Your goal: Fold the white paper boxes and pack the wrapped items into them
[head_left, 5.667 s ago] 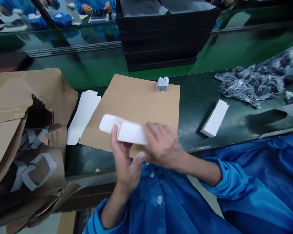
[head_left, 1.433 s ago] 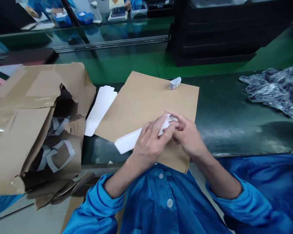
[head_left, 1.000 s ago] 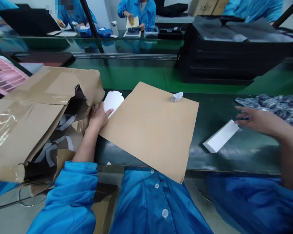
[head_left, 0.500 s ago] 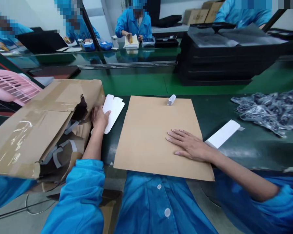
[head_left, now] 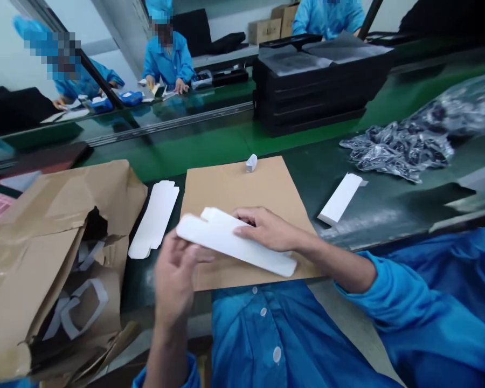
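Observation:
A flat, folded white carton (head_left: pixel 234 240) is held in both hands above a brown cardboard sheet (head_left: pixel 210 188). My left hand (head_left: pixel 178 269) grips its left end, slightly blurred. My right hand (head_left: pixel 267 229) pinches it near the middle, thumb on top. Left of the sheet lies a pile of flat white cartons (head_left: pixel 156 218). To the right, an erected white box (head_left: pixel 341 200) rests on the dark worktop with a flap sticking out. At the sheet's far edge sits a small whitish piece (head_left: pixel 251 163) whose kind I cannot make out.
A torn, taped cardboard box (head_left: pixel 105 188) with paper strips inside stands at the left. Stacked black trays (head_left: pixel 307 91) are on the green surface ahead. Clear plastic bags (head_left: pixel 400 148) lie at the right. Co-workers in blue sit across the line.
My left hand has come away from the carton pile with one flat carton and moved over the sheet. My right hand has lifted off the sheet and taken hold of it. The view has shifted.

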A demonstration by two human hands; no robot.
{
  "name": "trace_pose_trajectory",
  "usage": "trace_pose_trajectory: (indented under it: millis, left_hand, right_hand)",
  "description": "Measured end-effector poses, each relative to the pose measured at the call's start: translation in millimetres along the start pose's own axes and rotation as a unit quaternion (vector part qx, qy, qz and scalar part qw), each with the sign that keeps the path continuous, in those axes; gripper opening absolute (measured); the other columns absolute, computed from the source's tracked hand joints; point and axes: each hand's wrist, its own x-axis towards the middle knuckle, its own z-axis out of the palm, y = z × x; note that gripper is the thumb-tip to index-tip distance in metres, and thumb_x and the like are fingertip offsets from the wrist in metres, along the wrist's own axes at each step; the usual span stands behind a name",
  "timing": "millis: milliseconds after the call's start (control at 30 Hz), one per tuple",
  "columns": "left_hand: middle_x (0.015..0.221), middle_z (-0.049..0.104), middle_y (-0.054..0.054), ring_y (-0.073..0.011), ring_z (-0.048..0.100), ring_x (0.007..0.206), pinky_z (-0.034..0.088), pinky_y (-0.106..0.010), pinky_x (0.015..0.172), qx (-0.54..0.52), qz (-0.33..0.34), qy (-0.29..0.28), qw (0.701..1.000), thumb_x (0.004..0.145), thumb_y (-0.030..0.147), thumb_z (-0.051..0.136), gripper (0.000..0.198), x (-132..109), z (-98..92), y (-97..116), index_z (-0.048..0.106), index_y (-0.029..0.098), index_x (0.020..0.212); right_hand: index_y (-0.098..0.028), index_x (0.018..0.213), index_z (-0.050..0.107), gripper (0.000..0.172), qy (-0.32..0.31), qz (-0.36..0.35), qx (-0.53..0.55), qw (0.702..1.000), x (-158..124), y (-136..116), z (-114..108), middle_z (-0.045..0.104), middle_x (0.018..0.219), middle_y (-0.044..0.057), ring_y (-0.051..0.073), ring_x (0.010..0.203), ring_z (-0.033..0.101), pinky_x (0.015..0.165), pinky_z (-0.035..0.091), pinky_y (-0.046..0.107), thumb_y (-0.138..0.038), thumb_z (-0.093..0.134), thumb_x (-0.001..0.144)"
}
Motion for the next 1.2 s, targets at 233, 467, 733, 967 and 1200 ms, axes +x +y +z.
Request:
trace_pose_trajectory:
  millis: [233,467,733,967,1200]
  left_hand:
    - [0.076,0.071,0.0,-0.0118,0.061,0.067,0.048,-0.02,0.058,0.147,-0.054,-0.013,0.988,0.078,0.043,0.074,0.027,11.1,-25.1,-4.9,0.073,0.019,0.088]
    - [0.072,0.072,0.0,-0.0127,0.065,0.063,0.049,-0.02,0.054,0.2,-0.026,-0.107,0.974,0.08,0.035,0.069,0.02,8.5,-18.3,-10.0,0.071,0.019,0.092]
    - [0.115,0.072,-0.007,-0.0177,0.072,0.085,0.06,-0.029,0.067,0.059,0.097,0.063,0.991,0.089,0.034,0.062,0.04,-5.6,-12.3,-20.4,0.058,0.025,0.128]
    - [0.134,0.057,-0.016,-0.0264,0.065,0.112,0.057,-0.039,0.091,-0.003,0.039,0.091,0.995,0.083,0.056,0.066,0.085,-28.2,52.3,-23.3,0.022,0.024,0.148]
    - [0.121,0.06,-0.007,-0.0221,0.061,0.107,0.051,-0.031,0.087,0.152,0.113,0.046,0.981,0.079,0.042,0.072,0.051,-10.2,30.8,-29.4,0.055,0.023,0.123]
  right_hand:
    - [-0.007,0.145,0.041,0.07,-0.061,-0.074,-0.441,0.893,-36.7,-8.9,1.5,0.062,0.124,0.019,0.031,0.107,0.06,0.088,0.049,0.045,-0.042,0.065,0.09]
    - [0.003,0.134,0.047,0.048,-0.035,-0.215,-0.579,0.785,-44.6,1.4,18.3,0.065,0.112,0.02,0.029,0.096,0.06,0.078,0.051,0.042,-0.027,0.05,0.096]
    - [0.001,0.121,0.056,0.032,0.111,-0.215,-0.595,0.766,-39.4,3.4,10.9,0.07,0.105,0.018,0.026,0.087,0.065,0.069,0.053,0.037,-0.017,0.049,0.097]
    - [0.002,0.136,0.046,0.05,0.11,-0.181,-0.451,0.867,-45.7,5.9,44.9,0.063,0.123,0.025,0.031,0.106,0.062,0.083,0.055,0.043,-0.028,0.051,0.097]
    - [-0.018,0.135,0.055,0.045,0.072,-0.08,-0.123,0.987,-35.8,2.8,21.8,0.068,0.103,0.006,0.015,0.09,0.063,0.08,0.055,0.03,-0.04,0.059,0.095]
